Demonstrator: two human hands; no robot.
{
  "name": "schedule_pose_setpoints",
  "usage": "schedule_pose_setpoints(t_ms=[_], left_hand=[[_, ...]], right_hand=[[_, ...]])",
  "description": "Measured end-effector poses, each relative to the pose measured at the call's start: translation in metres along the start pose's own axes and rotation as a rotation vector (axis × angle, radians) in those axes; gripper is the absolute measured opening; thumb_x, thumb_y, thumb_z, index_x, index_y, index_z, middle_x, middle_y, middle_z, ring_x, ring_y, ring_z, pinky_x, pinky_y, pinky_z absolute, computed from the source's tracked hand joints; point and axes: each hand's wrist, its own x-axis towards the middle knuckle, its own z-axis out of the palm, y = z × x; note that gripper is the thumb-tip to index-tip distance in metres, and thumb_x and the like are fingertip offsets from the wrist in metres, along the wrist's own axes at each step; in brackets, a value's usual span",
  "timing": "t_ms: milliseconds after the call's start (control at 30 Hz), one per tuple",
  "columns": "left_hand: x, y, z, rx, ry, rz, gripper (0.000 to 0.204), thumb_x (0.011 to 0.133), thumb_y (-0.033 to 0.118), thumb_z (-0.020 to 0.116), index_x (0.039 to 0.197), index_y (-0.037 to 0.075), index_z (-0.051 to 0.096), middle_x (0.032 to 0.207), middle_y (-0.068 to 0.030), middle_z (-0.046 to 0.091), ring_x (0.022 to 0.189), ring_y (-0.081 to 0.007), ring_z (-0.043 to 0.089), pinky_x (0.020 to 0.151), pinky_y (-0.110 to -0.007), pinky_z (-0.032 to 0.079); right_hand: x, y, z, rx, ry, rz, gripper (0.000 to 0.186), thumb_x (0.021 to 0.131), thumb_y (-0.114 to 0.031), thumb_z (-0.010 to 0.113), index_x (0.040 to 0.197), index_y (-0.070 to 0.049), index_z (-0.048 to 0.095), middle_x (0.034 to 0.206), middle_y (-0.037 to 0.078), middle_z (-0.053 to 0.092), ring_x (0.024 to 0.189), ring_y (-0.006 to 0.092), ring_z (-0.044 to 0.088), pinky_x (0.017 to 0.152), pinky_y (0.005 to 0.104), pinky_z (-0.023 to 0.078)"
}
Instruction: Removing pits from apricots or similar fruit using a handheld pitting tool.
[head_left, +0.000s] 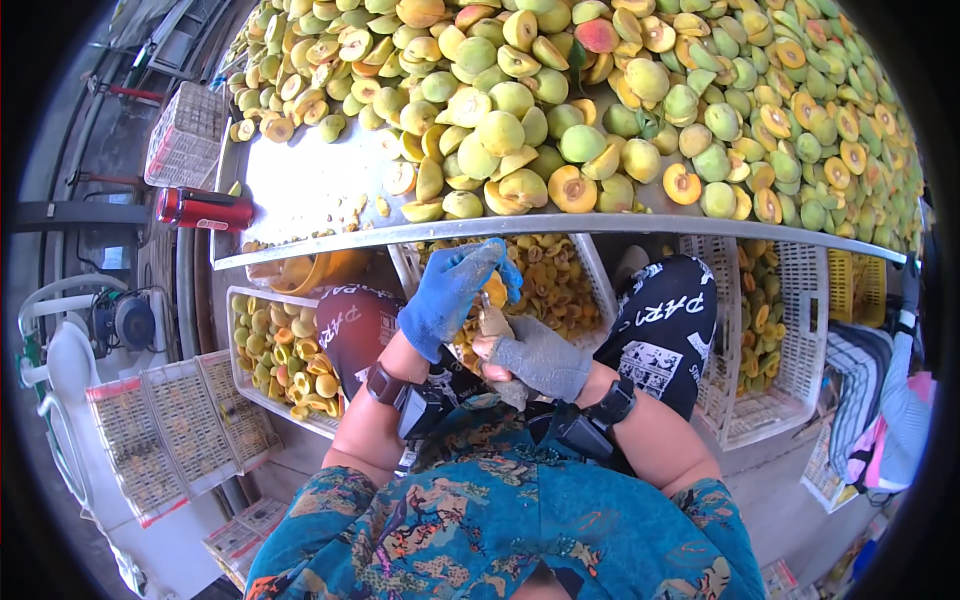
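My left hand [450, 300], in a blue rubber-coated glove, is closed around a small yellow peach piece [495, 288] above my lap. Just below it, my right hand [545, 360], in a worn grey glove, grips a small hand tool [492, 318] with a tan wrapped handle. The tool's tip meets the fruit; its exact shape is hidden by the blue fingers. Beneath both hands stands a crate filled with yellow peach pieces [540, 265]. Beyond them, a metal table [300, 180] carries a large heap of green-yellow peaches [500, 130], many halved with brown centres showing.
A crate of peach halves [285, 345] is by my left knee. White crates [800, 350] stand right, near a yellow crate [857, 285]. A red cylinder [205, 208] lies at the table's left corner. Another person's sleeve [905, 370] shows far right. A white fan [130, 325] stands left.
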Motion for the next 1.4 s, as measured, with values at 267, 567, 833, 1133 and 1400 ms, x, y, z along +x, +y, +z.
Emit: schedule_pose_setpoints(t_ms=[267, 567, 833, 1133, 1400], left_hand=[[0.013, -0.019, 0.004, -0.392, -0.078, 0.052, 0.048, 0.097, 0.046, 0.046, 0.084, 0.003, 0.061, 0.076, -0.0143, 0.064, 0.060, -0.0224, 0.061, 0.055, -0.029, 0.049], [-0.005, -0.027, -0.021, -0.695, 0.206, -0.009, 0.041, 0.100, 0.042, 0.044, 0.118, 0.006, 0.053, 0.104, -0.0123, 0.063, 0.090, -0.0265, 0.063, 0.078, -0.040, 0.053], [-0.054, -0.031, -0.019, -0.705, 0.217, 0.247, 0.040, 0.101, 0.034, 0.044, 0.126, 0.002, 0.049, 0.120, -0.0145, 0.058, 0.108, -0.0295, 0.060, 0.095, -0.043, 0.049], [-0.104, -0.012, -0.010, 0.069, 0.242, 0.265, 0.044, 0.099, 0.024, 0.047, 0.141, 0.010, 0.041, 0.120, -0.0057, 0.056, 0.104, -0.0144, 0.057, 0.082, -0.028, 0.051], [-0.134, 0.001, -0.007, 0.035, 0.372, 0.264, 0.036, 0.092, 0.009, 0.044, 0.128, 0.010, 0.047, 0.103, -0.0034, 0.055, 0.082, -0.0101, 0.056, 0.062, -0.025, 0.052]], right_hand=[[0.006, 0.005, -0.009, -0.033, -0.076, -0.104, 0.022, 0.092, -0.027, 0.058, 0.087, -0.006, 0.057, 0.067, -0.004, 0.054, 0.057, 0.0059, 0.048, 0.055, 0.0222, 0.038], [0.001, 0.007, -0.003, 0.018, -0.083, -0.319, 0.051, 0.095, -0.053, 0.049, 0.100, -0.003, 0.063, 0.072, -0.003, 0.055, 0.063, 0.0066, 0.051, 0.059, 0.0214, 0.043], [0.005, 0.016, 0.003, 0.063, 0.066, -0.105, 0.070, 0.096, -0.065, 0.032, 0.087, -0.003, 0.064, 0.063, 0.001, 0.055, 0.050, 0.0083, 0.049, 0.048, 0.0217, 0.040], [-0.023, 0.007, 0.057, -0.423, 0.354, -0.417, 0.032, 0.098, -0.038, 0.055, 0.105, -0.007, 0.060, 0.070, -0.001, 0.055, 0.052, 0.0057, 0.049, 0.050, 0.0220, 0.041], [-0.052, 0.000, 0.094, -0.654, 0.496, -0.411, 0.033, 0.096, -0.028, 0.057, 0.115, -0.001, 0.058, 0.074, 0.010, 0.062, 0.058, 0.0171, 0.061, 0.057, 0.0317, 0.047]])
